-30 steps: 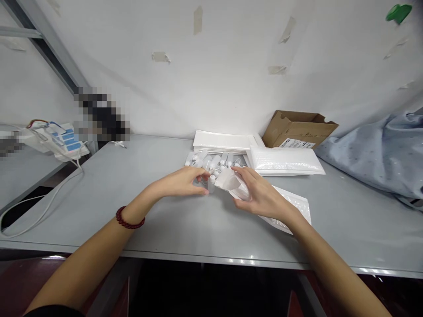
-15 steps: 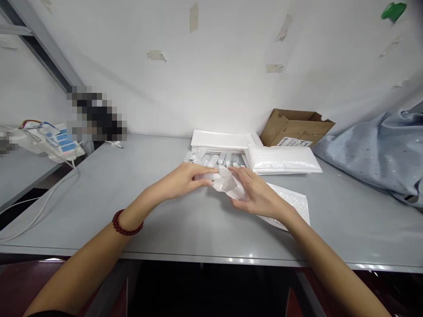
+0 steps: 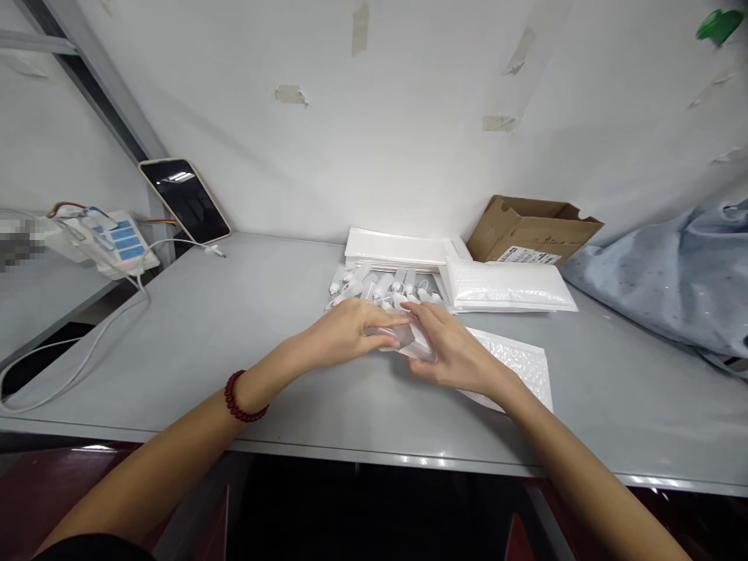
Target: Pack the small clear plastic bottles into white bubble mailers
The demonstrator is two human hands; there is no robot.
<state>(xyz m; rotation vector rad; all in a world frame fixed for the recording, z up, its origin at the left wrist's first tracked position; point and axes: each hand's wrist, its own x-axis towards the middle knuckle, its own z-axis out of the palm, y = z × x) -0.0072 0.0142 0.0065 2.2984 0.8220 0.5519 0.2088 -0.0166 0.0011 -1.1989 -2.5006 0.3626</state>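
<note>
My left hand (image 3: 355,329) and my right hand (image 3: 447,343) face each other low over the grey table. Between them is a translucent, crinkled plastic piece (image 3: 418,345); the fingers of both hands are closed on it, and its exact shape is partly hidden. Just behind my hands lie several small clear plastic bottles (image 3: 384,285) with loops. A white bubble mailer (image 3: 520,366) lies flat, partly under my right forearm.
White mailers (image 3: 397,248) are stacked behind the bottles, with more padded mailers (image 3: 508,286) to their right. Farther back stand a cardboard box (image 3: 534,226) and a pale blue cloth (image 3: 672,273). A phone (image 3: 187,200), cable and power strip (image 3: 124,243) are left.
The plastic piece between my hands has been turned and pressed flatter, and both hands have shifted slightly toward the table's front edge. More of the bottles shows behind them.
</note>
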